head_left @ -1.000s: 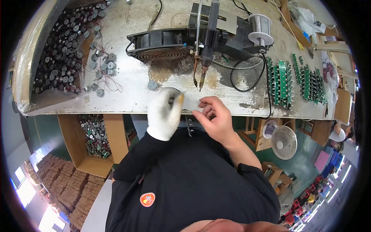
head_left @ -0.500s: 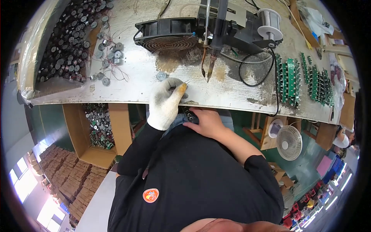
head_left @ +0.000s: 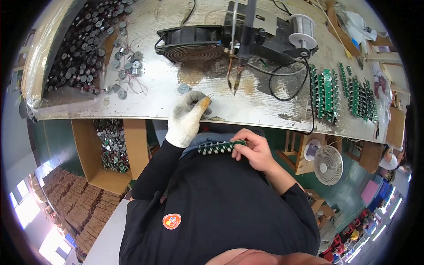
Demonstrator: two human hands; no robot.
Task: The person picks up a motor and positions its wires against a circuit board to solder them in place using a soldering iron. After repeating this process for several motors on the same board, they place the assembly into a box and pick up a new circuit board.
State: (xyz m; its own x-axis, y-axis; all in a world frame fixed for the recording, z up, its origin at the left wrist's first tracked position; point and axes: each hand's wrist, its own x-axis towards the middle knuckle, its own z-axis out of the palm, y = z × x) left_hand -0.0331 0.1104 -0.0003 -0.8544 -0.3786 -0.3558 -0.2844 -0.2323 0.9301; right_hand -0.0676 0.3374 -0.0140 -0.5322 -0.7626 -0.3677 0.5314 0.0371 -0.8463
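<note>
My left hand [head_left: 184,118], in a white glove with a stained yellow thumb tip, is closed at the table's front edge. Thin wires [head_left: 210,96] stick out of its pinch; the rest of them is hidden by the fingers. Just beyond that hand a small round grey motor [head_left: 184,88] lies on the table. My bare right hand [head_left: 256,151] pinches the right end of a green circuit board strip [head_left: 216,148] with a row of small parts along it. The strip is held over my lap, below the table edge and apart from my left hand.
Beyond my hands a soldering iron [head_left: 240,66] points down beside a black fan [head_left: 190,43] and a solder spool [head_left: 302,30]. Many motors [head_left: 79,57] fill the left tray. Green board strips [head_left: 327,95] lie at right, near a black cable [head_left: 312,106]. A cardboard box [head_left: 137,148] stands below left.
My right hand has moved back from the table edge over my lap, bringing the circuit board strip into clear view. My left hand stays nearly in place, still pinching the wires.
</note>
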